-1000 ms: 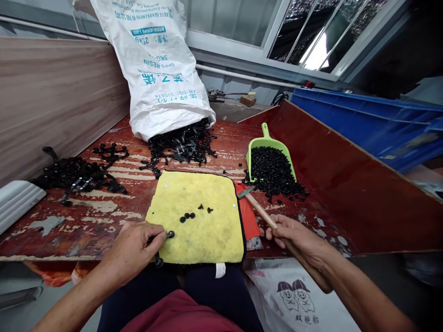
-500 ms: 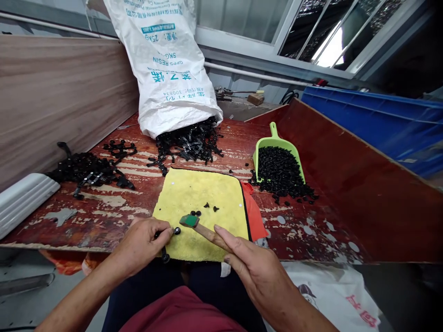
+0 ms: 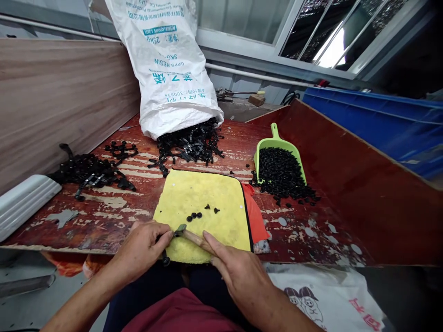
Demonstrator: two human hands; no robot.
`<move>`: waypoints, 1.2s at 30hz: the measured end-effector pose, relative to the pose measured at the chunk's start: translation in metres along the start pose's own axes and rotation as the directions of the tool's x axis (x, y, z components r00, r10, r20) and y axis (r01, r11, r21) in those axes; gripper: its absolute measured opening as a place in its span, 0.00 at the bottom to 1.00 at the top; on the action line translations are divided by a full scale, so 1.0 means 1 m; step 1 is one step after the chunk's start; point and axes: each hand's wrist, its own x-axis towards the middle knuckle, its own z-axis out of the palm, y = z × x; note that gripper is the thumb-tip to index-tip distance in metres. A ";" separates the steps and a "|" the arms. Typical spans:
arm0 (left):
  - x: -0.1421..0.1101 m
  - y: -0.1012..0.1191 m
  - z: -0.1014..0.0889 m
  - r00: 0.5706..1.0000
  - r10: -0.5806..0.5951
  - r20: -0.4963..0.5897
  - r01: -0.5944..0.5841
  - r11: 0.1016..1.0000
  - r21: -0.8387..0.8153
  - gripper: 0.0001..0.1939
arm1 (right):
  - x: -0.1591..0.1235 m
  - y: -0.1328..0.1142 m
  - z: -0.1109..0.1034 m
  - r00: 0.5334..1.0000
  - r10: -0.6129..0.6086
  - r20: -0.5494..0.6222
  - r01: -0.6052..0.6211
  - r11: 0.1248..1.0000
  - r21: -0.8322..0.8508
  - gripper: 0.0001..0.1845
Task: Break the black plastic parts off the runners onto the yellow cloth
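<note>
My left hand [image 3: 140, 249] pinches a small black plastic part [image 3: 165, 258] at the near left edge of the yellow cloth [image 3: 204, 193]. My right hand [image 3: 238, 276] grips the wooden handle of a small hammer [image 3: 188, 234]. The hammer's head rests down right at my left fingertips, on the part. Several loose black pieces [image 3: 200, 213] lie in the middle of the cloth.
A white resin sack [image 3: 166, 64] spills black plastic parts [image 3: 188, 145] at the back of the worn red table [image 3: 304, 230]. A green scoop [image 3: 278, 159] full of small black pieces sits right; another black pile [image 3: 88, 170] lies left. A printed white bag [image 3: 328, 304] lies below right.
My right hand swung the hammer from the right of the cloth over to the left, then brought its head down onto the part held in my left fingers.
</note>
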 end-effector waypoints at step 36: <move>0.023 0.030 -0.005 0.853 -0.474 0.216 0.138 -0.195 -0.971 0.07 | -0.004 0.088 -0.051 0.889 0.097 -0.448 -0.307 0.851 -0.426 0.12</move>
